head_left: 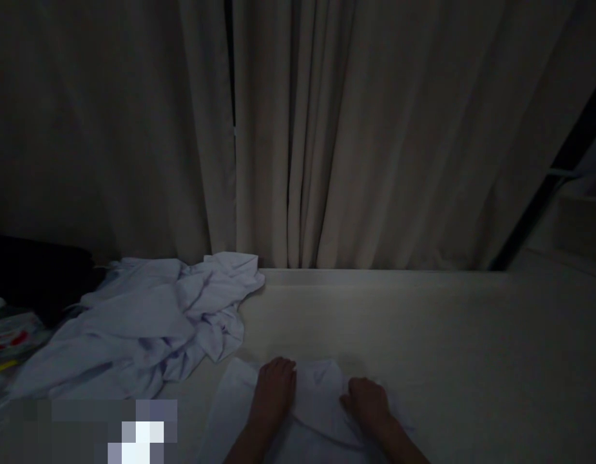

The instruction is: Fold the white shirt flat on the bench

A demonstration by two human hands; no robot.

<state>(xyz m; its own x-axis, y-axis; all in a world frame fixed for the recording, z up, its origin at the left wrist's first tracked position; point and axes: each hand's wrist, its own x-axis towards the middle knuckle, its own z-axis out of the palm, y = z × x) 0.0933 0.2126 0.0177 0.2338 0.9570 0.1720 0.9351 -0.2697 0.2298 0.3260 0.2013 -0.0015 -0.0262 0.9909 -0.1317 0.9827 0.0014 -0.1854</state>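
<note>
1. White cloth [319,390]: lies on the pale flat surface [466,348], low and central in view, directly under and between both hands. Lower part cut off by the frame, so true long axis cannot be told; the visible part runs wider side to side than it reaches away from the wearer.
2. Left of it: heaped white fabric [138,316], loosely crumpled, near but with a strip of surface between the two at their far ends. Left hand is the nearer one to this heap.
3. Left hand [274,390]: back upward, fingers close together and bent down over the cloth near its far edge, just right of the far left corner. In contact; light too dim to tell whether fabric is gripped or only pressed.
4. Between hands: cloth spans the gap, one dark crease slanting down to the right. Hands stand apart, roughly level, forearms converging from the bottom edge.
5. Right hand [369,403]: fingers curled into a loose fist, thumb pointing left, resting at the cloth's right portion. Touching; whether fabric is pinched inside cannot be told. A pale edge of cloth shows past its right side.
</note>
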